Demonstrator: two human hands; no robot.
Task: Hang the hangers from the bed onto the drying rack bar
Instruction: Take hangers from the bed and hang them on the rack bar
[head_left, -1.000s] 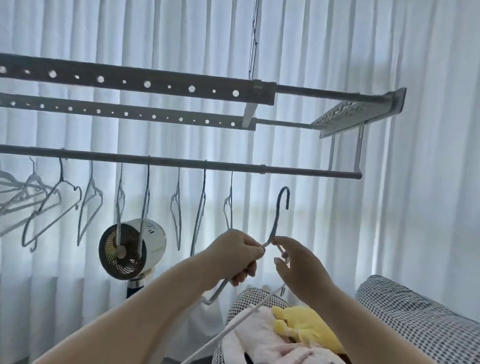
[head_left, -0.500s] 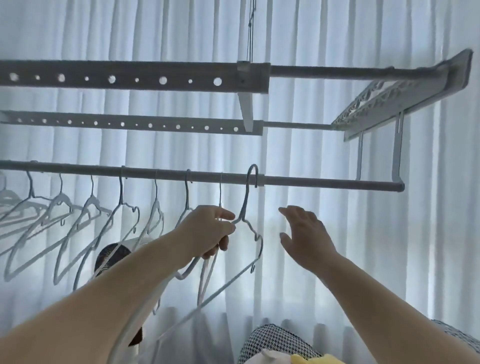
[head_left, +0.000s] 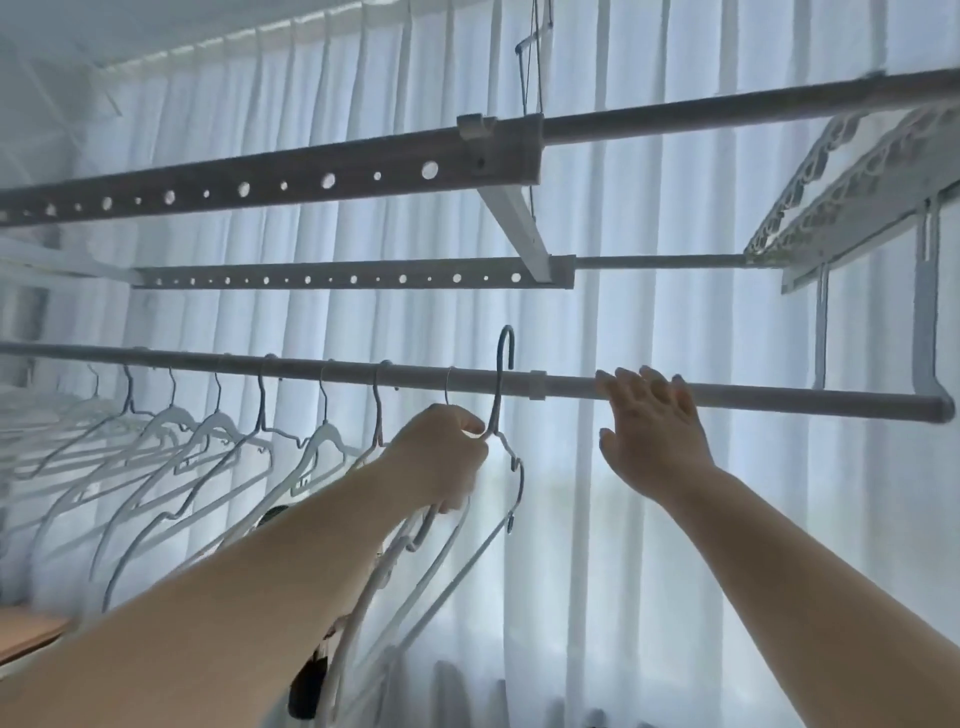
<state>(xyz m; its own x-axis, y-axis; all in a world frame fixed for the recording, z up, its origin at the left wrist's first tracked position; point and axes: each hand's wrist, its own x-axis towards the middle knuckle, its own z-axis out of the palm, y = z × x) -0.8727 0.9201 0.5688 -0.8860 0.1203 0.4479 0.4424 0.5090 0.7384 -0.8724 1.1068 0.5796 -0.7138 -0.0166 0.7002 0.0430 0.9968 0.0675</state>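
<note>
One hanger (head_left: 496, 405) gripped in L hand (head_left: 441, 457).

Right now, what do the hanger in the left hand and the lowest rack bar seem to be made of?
The hanger in the left hand: probably coated metal wire, matte grey, judging by its thin, even hook. The lowest rack bar: likely metal tube with a smooth pale finish; a collar joins two sections.
</note>
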